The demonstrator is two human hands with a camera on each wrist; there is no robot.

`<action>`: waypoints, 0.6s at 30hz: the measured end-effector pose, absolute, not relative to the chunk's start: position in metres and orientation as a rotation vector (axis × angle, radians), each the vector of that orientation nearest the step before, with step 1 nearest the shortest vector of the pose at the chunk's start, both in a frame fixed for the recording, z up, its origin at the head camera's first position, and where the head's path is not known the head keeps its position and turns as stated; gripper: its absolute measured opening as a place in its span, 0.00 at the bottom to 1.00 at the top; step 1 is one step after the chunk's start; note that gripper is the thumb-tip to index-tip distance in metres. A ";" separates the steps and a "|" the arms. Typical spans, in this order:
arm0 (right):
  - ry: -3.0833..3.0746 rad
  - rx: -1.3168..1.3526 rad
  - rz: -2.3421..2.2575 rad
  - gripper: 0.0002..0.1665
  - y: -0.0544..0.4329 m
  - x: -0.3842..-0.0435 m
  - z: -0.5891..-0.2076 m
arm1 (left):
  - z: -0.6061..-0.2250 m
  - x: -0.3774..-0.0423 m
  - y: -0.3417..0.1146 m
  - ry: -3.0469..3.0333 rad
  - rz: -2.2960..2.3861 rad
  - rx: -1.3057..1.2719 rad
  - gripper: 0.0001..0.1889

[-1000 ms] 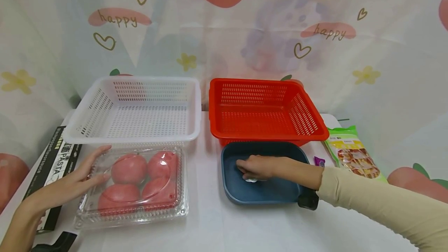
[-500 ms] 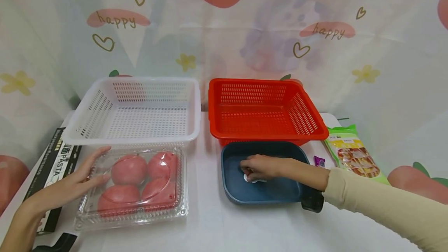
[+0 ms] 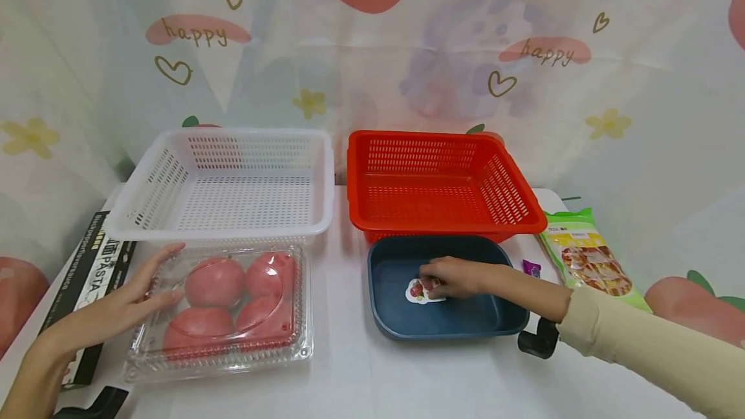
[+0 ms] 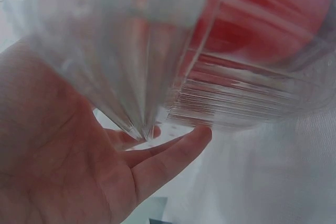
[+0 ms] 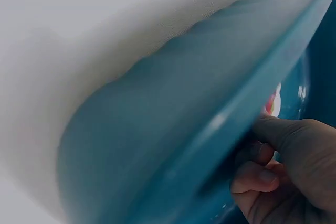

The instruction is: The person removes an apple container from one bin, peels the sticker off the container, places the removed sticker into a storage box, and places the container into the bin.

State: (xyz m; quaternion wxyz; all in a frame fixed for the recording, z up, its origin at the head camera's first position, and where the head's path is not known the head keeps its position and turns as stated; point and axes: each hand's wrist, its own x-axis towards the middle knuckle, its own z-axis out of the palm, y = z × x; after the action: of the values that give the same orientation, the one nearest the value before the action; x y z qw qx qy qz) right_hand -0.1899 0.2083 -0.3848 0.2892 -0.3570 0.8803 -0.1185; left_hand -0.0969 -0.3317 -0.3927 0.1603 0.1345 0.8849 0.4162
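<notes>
Inside the dark blue tub (image 3: 401, 325), my right hand (image 3: 460, 275) has its fingers curled at the right side of a small white sticker (image 3: 416, 291) with a red and green picture. The fingers cover part of the sticker, which lies on the tub's bottom. In the right wrist view the tub's wall hides some of the curled fingers (image 5: 254, 177). My left hand (image 3: 119, 308) rests with spread, fairly straight fingers on the left edge of a clear plastic box (image 3: 305, 341). Several round red pieces (image 3: 214, 282) sit inside that box.
Behind stand a white basket (image 3: 326, 212) and a red basket (image 3: 357, 205). A black pasta box (image 3: 87, 277) lies at the left. On the right are a green-yellow food bag (image 3: 593, 257) and a small purple packet (image 3: 531, 269).
My right hand has slid to the right inside the tub, uncovering more of the sticker, which stays in about the same place. The left hand and clear box have not moved.
</notes>
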 end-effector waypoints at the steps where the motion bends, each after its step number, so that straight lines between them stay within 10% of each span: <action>1: 2.355 -0.942 -0.306 0.07 0.210 -0.190 -0.385 | -0.393 -0.097 -0.332 2.527 1.189 0.385 0.40; 18: 2.372 -0.735 0.051 0.14 0.209 -0.191 -0.366 | -0.387 -0.093 -0.333 2.629 1.037 0.336 0.44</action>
State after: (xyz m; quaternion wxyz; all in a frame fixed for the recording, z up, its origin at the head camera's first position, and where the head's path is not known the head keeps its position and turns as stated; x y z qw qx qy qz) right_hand -0.1913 0.2091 -0.3660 0.3229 -0.2800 0.9039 0.0196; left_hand -0.0927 -0.3329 -0.3867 0.1472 0.1168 0.9137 0.3603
